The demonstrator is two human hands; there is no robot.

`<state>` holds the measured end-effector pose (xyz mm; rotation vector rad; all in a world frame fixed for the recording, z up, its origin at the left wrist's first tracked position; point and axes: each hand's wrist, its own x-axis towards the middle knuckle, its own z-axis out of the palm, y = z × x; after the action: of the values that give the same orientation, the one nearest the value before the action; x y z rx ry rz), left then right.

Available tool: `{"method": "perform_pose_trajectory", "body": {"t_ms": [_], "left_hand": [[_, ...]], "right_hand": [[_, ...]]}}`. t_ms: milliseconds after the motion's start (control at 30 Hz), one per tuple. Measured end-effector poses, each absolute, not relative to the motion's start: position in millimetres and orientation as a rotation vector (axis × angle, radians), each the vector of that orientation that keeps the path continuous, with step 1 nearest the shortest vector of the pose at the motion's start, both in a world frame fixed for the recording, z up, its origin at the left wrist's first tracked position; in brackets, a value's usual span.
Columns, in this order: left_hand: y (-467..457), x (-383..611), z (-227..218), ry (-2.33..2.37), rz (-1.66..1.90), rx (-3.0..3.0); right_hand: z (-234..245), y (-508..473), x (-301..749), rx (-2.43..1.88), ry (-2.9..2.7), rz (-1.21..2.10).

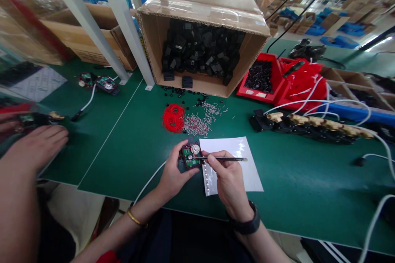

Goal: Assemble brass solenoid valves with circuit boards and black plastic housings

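My left hand [173, 174] grips a small black unit with a green circuit board [190, 156] on the green table, a white cable trailing from it toward me. My right hand [226, 181] pinches thin black tweezers [224, 158], tips resting on the board. Under my right hand lies a white sheet [243, 160] with a row of small round pieces along its left edge. Just beyond are a coil of red wire [173, 118] and a scatter of small metal pins [200, 121].
A tipped cardboard box [203, 12] full of black parts stands behind. Red bins [262, 76] sit to the right, with a row of assembled units [311, 125] and white cables. Another person's hand [37, 148] rests at the left. Slanted white posts [123, 20] rise at back left.
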<state>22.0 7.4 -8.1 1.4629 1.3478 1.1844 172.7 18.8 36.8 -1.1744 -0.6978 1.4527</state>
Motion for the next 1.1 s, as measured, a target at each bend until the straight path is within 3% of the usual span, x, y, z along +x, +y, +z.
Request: {"method": "perform_pose_trajectory", "body": {"t_ms": [400,600,700,800,900,1100], "left_hand": [[10,22,-9,1.286,1.311,1.95],[16,14,-12,1.276,1.316,1.973],[18,8,-15,1.205,1.348,1.936],[17,6,-15,1.147,1.313,1.838],[12,7,-17,1.116,1.31,1.661],[5,9,-19,1.074,1.336,1.556]], "right_hand": [[35,21,170,-1.206,-0.847,1.352],[51,7,179,-1.047,-1.366,0.872],[54,15,194,-1.16,-1.324,0.755],[46,30,201,-1.36,-1.448,1.041],[32,38,197,-1.249,-1.596,1.384],[28,38,187,-1.202,-1.505,1.46]]}}
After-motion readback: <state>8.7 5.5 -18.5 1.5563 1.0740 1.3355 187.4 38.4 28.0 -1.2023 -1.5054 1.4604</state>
